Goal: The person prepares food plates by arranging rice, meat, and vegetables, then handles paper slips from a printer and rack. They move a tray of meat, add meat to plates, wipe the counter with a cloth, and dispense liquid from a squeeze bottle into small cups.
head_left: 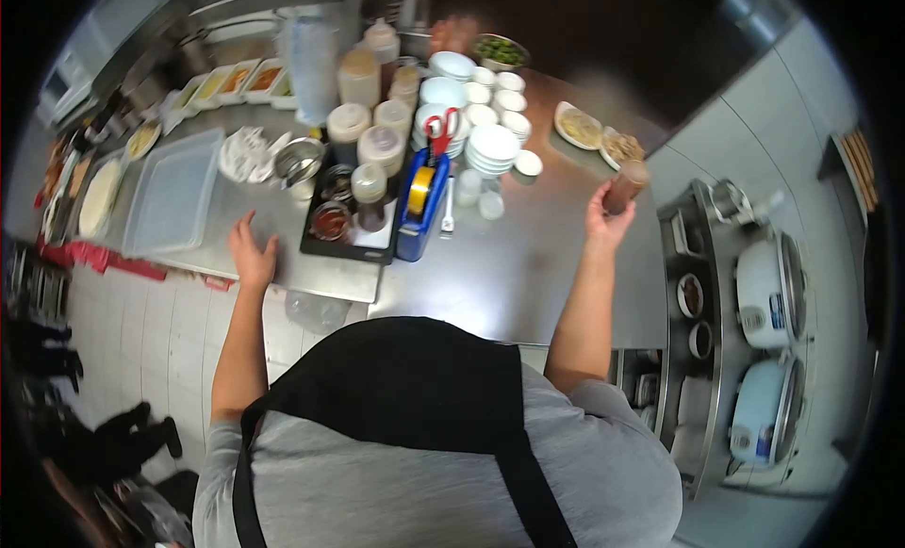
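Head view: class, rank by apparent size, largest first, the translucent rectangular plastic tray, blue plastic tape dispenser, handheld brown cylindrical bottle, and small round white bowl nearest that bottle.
1. Translucent plastic tray
2. Blue tape dispenser
3. Brown bottle
4. Small white bowl

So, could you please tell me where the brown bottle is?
In the head view, the brown bottle is at right, in the right hand, just below the two food dishes.
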{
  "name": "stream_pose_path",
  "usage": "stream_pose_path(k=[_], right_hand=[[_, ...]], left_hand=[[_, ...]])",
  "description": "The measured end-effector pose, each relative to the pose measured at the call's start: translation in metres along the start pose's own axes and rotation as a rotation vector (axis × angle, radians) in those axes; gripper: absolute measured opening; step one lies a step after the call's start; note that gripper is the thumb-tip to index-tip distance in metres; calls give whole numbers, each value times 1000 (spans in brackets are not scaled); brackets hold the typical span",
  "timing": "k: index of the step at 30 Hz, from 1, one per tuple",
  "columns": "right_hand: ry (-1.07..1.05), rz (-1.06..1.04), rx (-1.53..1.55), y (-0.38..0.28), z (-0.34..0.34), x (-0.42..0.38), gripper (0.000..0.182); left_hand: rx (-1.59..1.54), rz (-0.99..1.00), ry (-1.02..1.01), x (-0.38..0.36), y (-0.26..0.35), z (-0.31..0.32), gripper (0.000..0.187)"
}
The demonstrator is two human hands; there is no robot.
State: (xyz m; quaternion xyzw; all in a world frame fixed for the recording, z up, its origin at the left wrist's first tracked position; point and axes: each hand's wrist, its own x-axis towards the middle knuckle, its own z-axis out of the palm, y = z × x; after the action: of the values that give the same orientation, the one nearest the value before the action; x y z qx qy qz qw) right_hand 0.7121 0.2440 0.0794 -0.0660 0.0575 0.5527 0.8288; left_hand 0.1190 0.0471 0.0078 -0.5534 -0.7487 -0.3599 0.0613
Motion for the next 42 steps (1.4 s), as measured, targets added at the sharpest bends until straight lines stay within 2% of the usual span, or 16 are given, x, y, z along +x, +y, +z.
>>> stream_pose_path(k=[3,6,9,12,15,18,21,24,27,30,33,36,39,42], right_hand=[[106,-64,69,-14,-2,5,45],[122,-129,50,-15,10,2,46],[21,-246,-290,-26,-20,29,48],[-73,-666,-1209,7,-18,-4,57],[-188,-649,-1988,16,-10,-16,68],[-495,-828,-2023,30,-31,0,72],[-508,-791,-1978,40,-38,4,72],[-648,-795,-1904,43,-57,15,75],[-610,-820,-1892,47,-64,18,78],[-458,-674,-1685,57,-68,9,82],[-301,-612,-1887,63,-72,6,82],[-409,-563,-1866,58,-70,29,77],[-510,-481,-2357,41,-56,58,69],[-410,-334,-2830,39,-38,62,64]], left_hand=[[51,-22,-13,-1,3,12,66],[116,-46,-1,-1,6,19,63],[198,-34,18,-7,8,22,61],[202,-55,14,-9,5,23,61],[177,-60,-11,-9,6,22,61],[181,-62,2,-9,8,23,61],[174,-76,3,-10,9,21,62],[166,-80,8,-8,10,21,63],[158,-77,18,-9,12,21,64],[151,-82,24,-7,13,20,65],[145,-100,28,-8,14,19,65],[136,-109,31,-6,17,17,64],[133,-96,43,-7,15,19,64],[130,-87,56,-7,14,19,64]])
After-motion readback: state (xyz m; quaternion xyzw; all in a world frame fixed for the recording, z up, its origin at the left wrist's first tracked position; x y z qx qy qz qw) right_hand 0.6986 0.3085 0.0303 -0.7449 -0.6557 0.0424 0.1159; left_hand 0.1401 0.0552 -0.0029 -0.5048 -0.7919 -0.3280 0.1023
